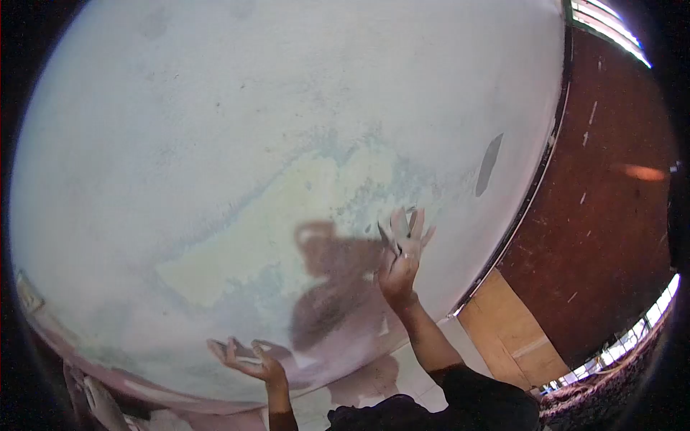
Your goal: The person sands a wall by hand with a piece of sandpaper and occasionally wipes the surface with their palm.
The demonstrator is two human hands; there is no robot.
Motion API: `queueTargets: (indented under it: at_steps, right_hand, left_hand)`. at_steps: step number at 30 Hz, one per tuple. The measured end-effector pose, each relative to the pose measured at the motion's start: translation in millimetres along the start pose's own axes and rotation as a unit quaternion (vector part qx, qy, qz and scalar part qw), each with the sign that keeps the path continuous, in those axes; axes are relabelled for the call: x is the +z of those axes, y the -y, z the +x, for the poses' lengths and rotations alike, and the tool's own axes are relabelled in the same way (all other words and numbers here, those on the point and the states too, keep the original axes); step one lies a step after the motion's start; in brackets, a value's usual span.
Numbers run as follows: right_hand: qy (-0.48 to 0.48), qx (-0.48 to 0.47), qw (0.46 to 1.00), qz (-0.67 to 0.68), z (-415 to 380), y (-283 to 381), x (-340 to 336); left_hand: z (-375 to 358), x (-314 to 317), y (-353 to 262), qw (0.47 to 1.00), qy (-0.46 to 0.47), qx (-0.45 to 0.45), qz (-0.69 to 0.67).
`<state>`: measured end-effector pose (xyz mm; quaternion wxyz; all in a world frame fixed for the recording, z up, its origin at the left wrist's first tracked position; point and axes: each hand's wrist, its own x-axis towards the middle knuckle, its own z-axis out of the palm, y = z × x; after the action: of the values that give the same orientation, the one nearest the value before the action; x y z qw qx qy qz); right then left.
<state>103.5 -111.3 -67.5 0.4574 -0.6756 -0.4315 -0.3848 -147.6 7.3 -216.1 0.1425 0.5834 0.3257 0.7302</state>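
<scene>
My right hand (pixel 401 262) is raised against the pale wall (pixel 180 129), with whitish smears on it. Its fingers are spread behind what looks like a thin grey blade (pixel 410 220), of which only small parts show between them. Lower down, my left hand (pixel 259 368) is turned palm up near the wall. Between its thumb and fingers there seems to be a flat grey piece (pixel 244 352), too indistinct to name for sure. A yellowish, uneven patch (pixel 244 244) spreads over the wall left of my right hand. My shadow (pixel 327 302) falls across part of it.
Right of the wall stands a dark brown panel (pixel 604 194), with a lighter wooden board (pixel 507 330) below it. A narrow grey mark (pixel 489 165) lies near the wall's right edge. Slatted openings (pixel 611 25) let in light at the top right.
</scene>
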Motion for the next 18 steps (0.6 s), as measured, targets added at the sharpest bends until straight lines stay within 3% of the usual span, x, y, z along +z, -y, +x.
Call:
queueTargets:
  at_steps: [3, 4, 7, 10, 11, 13, 16, 18]
  right_hand:
    - [-0.016, -0.097, 0.991, 0.093, -11.2, -26.9, 5.1]
    - [0.100, -0.021, 0.995, 0.010, -24.0, -22.4, -10.1]
    - [0.192, -0.082, 0.978, -0.024, -99.2, -52.6, -32.7]
    - [0.162, 0.007, 0.978, 0.134, -139.4, -94.1, -53.7]
    - [0.182, 0.118, 0.951, 0.218, -139.4, -108.8, -65.3]
    - [0.216, 0.351, 0.837, 0.361, -140.8, -127.5, -82.2]
    - [0.101, 0.479, 0.619, 0.615, -115.3, -118.5, -114.5]
    - [0.127, 0.488, 0.561, 0.656, -125.5, -123.4, -125.1]
  left_hand:
    - [-32.1, 8.4, -26.5, 0.998, 0.046, -0.036, -0.022]
    - [-43.9, 13.9, -37.7, 0.995, 0.066, -0.042, -0.056]
    - [-79.0, 26.7, -90.2, 0.983, 0.154, -0.071, -0.075]
    - [-111.1, 27.9, -125.2, 0.960, 0.251, -0.114, -0.055]
    - [-122.9, 28.6, -132.7, 0.948, 0.287, -0.133, -0.049]
    - [-140.1, 34.3, -139.4, 0.918, 0.308, -0.225, -0.111]
    - [-141.0, 41.3, -164.8, 0.881, 0.308, -0.305, -0.191]
    - [-138.7, 42.3, -184.5, 0.869, 0.299, -0.330, -0.215]
